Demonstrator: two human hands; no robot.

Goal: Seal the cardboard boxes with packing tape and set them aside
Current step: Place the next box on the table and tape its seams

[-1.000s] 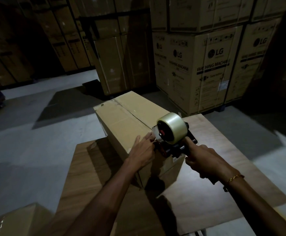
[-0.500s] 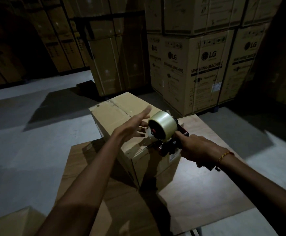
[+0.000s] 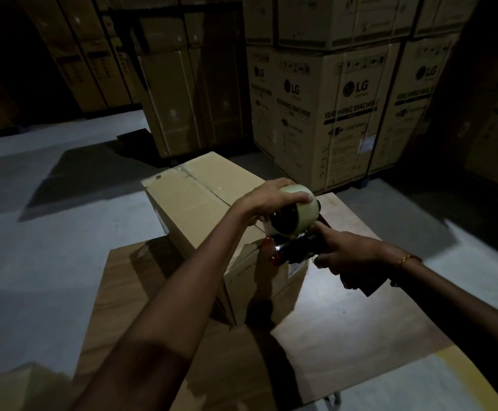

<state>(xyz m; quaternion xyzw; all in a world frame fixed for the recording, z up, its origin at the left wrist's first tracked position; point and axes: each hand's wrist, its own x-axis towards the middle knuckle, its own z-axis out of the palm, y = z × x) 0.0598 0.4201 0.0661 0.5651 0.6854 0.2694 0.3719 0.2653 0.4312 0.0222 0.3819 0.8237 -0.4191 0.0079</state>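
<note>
A plain cardboard box (image 3: pixel 194 203) stands on a wooden table (image 3: pixel 345 345), its top flaps closed along a centre seam. At the box's near right corner is a tape dispenser (image 3: pixel 293 247) carrying a roll of clear packing tape (image 3: pixel 299 210). My left hand (image 3: pixel 267 198) lies curled over the top of the tape roll. My right hand (image 3: pixel 348 258) grips the dispenser's handle, with the forefinger stretched along the frame. The dispenser's front end sits against the box's near edge.
Tall stacks of washing machine cartons (image 3: pixel 345 114) stand behind the table, with more cartons (image 3: pixel 182 99) at the back left. Another cardboard box (image 3: pixel 13 387) shows at the bottom left corner. Grey concrete floor (image 3: pixel 49 247) surrounds the table.
My left hand left the box's near end, rose over the top, and now clasps the tape roll. The dispenser stays near the box's near right corner.
</note>
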